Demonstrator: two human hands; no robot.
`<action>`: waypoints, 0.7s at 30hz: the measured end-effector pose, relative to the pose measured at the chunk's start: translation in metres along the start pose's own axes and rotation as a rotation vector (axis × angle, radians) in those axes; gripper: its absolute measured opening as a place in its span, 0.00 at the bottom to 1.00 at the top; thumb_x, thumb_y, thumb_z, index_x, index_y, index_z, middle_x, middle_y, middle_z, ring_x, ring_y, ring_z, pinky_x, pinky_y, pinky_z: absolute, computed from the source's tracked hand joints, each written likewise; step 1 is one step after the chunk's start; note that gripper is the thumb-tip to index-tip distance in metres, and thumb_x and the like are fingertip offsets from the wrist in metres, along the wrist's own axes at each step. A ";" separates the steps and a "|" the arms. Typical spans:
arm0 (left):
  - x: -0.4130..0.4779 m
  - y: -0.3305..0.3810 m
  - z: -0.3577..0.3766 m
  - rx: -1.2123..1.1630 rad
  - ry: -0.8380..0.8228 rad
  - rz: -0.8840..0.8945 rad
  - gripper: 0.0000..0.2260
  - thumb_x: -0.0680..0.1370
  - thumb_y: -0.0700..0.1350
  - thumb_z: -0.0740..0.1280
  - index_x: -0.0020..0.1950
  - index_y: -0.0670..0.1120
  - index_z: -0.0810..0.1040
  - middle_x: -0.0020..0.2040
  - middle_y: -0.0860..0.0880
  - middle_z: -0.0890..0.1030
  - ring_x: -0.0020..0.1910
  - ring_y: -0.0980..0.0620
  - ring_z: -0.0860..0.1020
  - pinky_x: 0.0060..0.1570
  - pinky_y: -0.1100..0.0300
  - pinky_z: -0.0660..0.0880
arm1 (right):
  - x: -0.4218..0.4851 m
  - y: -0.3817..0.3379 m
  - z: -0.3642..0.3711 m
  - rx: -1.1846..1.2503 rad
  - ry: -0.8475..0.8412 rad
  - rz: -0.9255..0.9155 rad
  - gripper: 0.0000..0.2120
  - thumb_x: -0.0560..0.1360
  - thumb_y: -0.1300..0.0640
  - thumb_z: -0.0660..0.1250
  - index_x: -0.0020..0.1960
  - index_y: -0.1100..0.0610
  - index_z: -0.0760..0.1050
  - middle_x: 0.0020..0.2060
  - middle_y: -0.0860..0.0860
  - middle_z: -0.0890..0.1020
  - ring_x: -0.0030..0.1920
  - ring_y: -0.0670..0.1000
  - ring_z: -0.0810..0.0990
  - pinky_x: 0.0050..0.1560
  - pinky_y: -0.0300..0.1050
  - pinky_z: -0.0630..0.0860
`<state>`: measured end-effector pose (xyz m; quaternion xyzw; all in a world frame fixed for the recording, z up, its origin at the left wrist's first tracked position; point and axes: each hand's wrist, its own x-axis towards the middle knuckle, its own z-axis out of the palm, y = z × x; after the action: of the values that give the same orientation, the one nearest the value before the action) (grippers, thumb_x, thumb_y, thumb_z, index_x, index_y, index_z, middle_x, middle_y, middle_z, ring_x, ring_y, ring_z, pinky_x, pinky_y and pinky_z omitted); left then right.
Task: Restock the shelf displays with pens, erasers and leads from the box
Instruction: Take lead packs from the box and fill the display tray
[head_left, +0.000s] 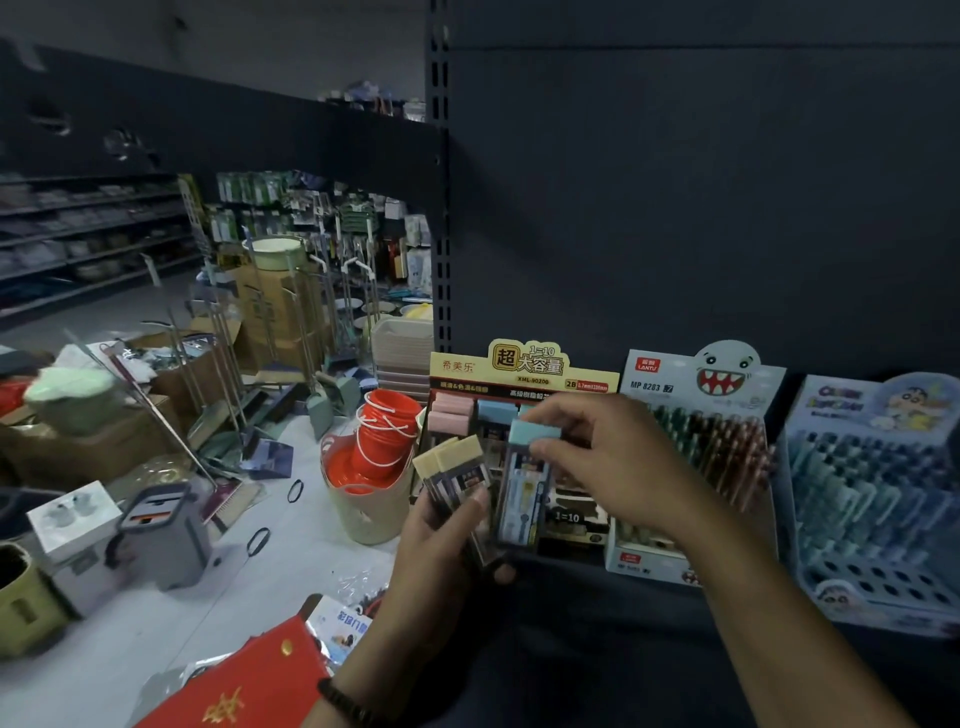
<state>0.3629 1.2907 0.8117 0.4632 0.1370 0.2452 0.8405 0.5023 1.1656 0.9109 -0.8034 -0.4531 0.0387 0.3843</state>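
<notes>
My left hand (441, 540) grips a small bundle of lead cases with cream caps (451, 470), held upright just left of the yellow lead display box (524, 371) on the shelf. My right hand (608, 467) pinches one lead case with a blue cap (527, 478) at its top, in front of the display's slots. Pink- and blue-capped cases (453, 410) stand in the display's back row.
A ghost-print pen display (706, 395) and a cartoon pen display (872, 499) stand to the right on the dark shelf (649, 623). Red buckets in a beige basket (374, 462), mops, cartons and a red box (249, 686) crowd the floor at left.
</notes>
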 end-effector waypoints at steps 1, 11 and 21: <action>0.000 -0.001 -0.001 -0.014 0.029 0.006 0.13 0.84 0.39 0.65 0.69 0.47 0.75 0.62 0.34 0.83 0.48 0.38 0.84 0.33 0.52 0.79 | 0.000 0.001 -0.005 0.002 0.032 0.005 0.10 0.81 0.54 0.72 0.57 0.39 0.82 0.48 0.41 0.85 0.41 0.41 0.85 0.49 0.46 0.85; 0.000 -0.005 -0.004 0.191 0.171 0.160 0.17 0.85 0.38 0.65 0.72 0.53 0.73 0.62 0.46 0.86 0.59 0.40 0.86 0.51 0.36 0.84 | 0.014 0.006 -0.002 -0.170 0.204 0.018 0.10 0.83 0.58 0.68 0.54 0.41 0.75 0.49 0.46 0.82 0.43 0.46 0.83 0.43 0.49 0.82; 0.001 -0.005 -0.005 0.287 0.179 0.174 0.17 0.84 0.39 0.68 0.71 0.53 0.75 0.61 0.46 0.86 0.59 0.41 0.86 0.54 0.32 0.83 | 0.015 0.004 0.011 -0.308 0.083 0.061 0.10 0.83 0.62 0.67 0.55 0.47 0.76 0.49 0.47 0.78 0.44 0.47 0.78 0.39 0.45 0.76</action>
<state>0.3626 1.2924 0.8051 0.5648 0.2041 0.3351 0.7259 0.5094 1.1823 0.9050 -0.8671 -0.4129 -0.0529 0.2736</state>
